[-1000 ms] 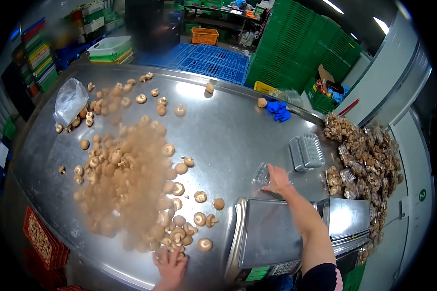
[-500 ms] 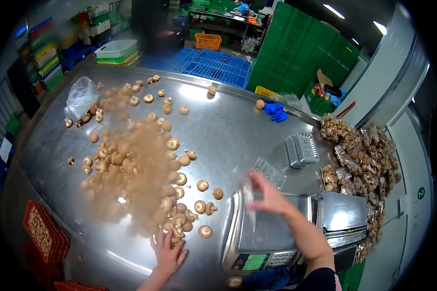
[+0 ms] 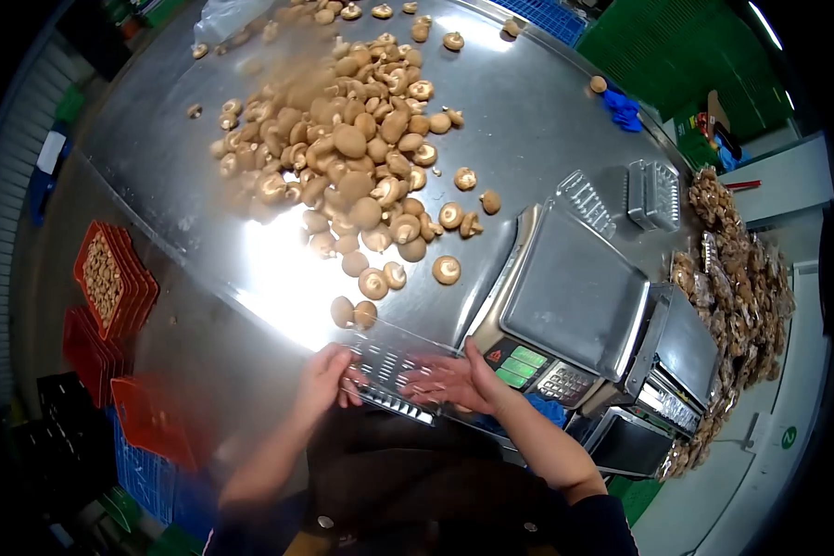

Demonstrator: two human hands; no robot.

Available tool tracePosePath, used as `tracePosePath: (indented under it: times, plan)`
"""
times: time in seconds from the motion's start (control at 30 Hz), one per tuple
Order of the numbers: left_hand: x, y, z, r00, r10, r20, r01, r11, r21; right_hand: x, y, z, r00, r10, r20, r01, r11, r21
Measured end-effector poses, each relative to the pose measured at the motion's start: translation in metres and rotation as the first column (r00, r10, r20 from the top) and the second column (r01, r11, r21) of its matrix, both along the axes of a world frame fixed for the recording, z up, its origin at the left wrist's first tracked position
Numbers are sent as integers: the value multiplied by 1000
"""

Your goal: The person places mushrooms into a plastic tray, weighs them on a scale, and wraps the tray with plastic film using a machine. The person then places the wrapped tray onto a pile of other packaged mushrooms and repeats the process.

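A clear plastic tray [image 3: 386, 363] is low over the table's front edge, between my two hands. My left hand [image 3: 329, 378] grips its left side, thumb on top and fingers curled at the edge. At the right side, my right hand [image 3: 454, 381] has its fingers stretched out and thumb raised; the fingers overlap the tray and blur slightly. Just beyond the tray lie two brown mushrooms [image 3: 354, 312]. Farther back is a large heap of shiitake mushrooms [image 3: 350, 141], some cap up, others showing pale gills and stems.
A weighing scale [image 3: 574, 287] stands right of my hands, with a second machine [image 3: 684, 338] beside it. Behind are clear trays [image 3: 653, 195] and a blue glove [image 3: 624, 111]. Bagged mushrooms [image 3: 741, 296] are piled far right. Red crates [image 3: 137, 296] stand low at left.
My right hand has come from over the scale to the front edge with the clear tray. My left hand has left the mushrooms and taken its left side. The view has tilted down.
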State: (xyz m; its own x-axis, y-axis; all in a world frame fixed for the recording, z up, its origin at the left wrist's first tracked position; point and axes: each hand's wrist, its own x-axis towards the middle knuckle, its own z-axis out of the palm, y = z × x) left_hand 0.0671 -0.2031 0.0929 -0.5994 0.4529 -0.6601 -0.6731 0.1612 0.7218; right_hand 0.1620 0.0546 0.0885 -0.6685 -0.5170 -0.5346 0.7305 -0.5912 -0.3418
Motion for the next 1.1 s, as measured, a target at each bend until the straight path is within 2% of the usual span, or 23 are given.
tracePosePath:
  times: [0.07, 0.1, 0.2, 0.23, 0.37, 0.47, 0.6, 0.63, 0.67, 0.73, 0.83, 0.93, 1.1]
  plan:
    - [11, -13, -12, 994, 95, 49, -93, 995, -35, 10, -2, -10, 999, 32, 41, -44, 932, 359]
    - [18, -14, -20, 990, 129, 59, -127, 991, -38, 15, -7, -10, 1000, -11, 25, -3, 871, 492]
    - [30, -14, -34, 950, 148, 274, -152, 988, -6, 15, -7, -2, 996, -89, 20, 60, 797, 600]
    - [32, -13, -35, 931, 170, 322, -170, 985, -26, 19, -12, -17, 991, -136, -9, 102, 700, 707]
    - [36, -11, -37, 929, 235, 285, -233, 972, -39, 23, -29, -14, 996, -32, 88, -43, 681, 731]
    - [22, -4, -26, 839, 310, 448, -335, 942, -24, 18, -34, -17, 1000, 22, 20, -30, 638, 770]
    - [-12, -7, -37, 753, 312, 579, -392, 920, 14, -29, -31, -38, 999, -41, 32, 2, 645, 764]
    - [-21, -7, -43, 770, 302, 562, -396, 917, 49, -41, -29, -45, 998, -62, 1, 39, 638, 769]
    - [-34, -3, -48, 779, 344, 524, -398, 917, -10, -56, -28, -50, 995, -95, -3, 64, 645, 762]
    - [-67, 3, -65, 842, 347, 414, -385, 923, 11, -90, -28, -60, 988, -156, -13, 113, 656, 746]
    - [-118, 14, -82, 906, 358, 225, -388, 915, 108, -143, -26, -74, 969, -229, -91, 217, 620, 754]
    - [-171, 34, -93, 897, 443, 15, -443, 896, 25, -196, -24, -91, 945, -294, -141, 295, 586, 755]
    - [-216, 51, -98, 863, 482, -155, -473, 876, 88, -246, -14, -122, 900, -359, -249, 420, 556, 717]
